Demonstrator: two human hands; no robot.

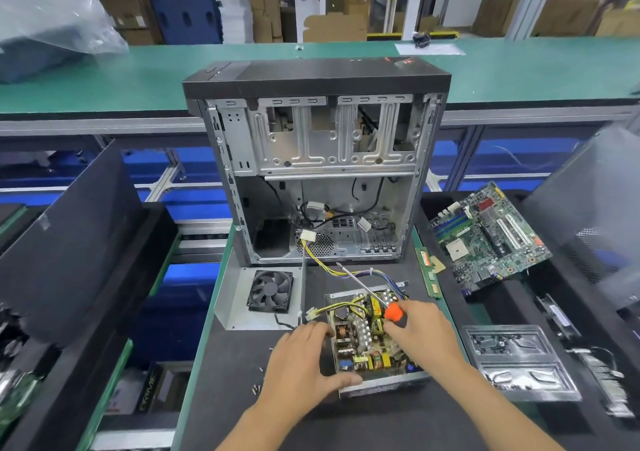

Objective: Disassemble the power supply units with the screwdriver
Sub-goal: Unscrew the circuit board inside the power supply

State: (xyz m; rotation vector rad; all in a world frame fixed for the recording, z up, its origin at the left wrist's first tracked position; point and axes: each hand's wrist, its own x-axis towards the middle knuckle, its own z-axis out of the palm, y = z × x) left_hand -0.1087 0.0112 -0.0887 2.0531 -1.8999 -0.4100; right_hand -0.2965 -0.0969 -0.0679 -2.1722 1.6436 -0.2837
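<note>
Right hand (420, 329) grips the orange-handled screwdriver (372, 293); left hand (304, 360) clasps the opened power supply unit (370, 341) on the table (242, 364). Board screws, apparently, come next: seat the tip squarely.

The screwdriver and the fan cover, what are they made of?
The screwdriver: the shaft looks like shiny metal, since it gleams silver; the orange handle is probably plastic. The fan cover: likely thin sheet metal, dull grey with folded edges; its black fan looks like plastic.
</note>
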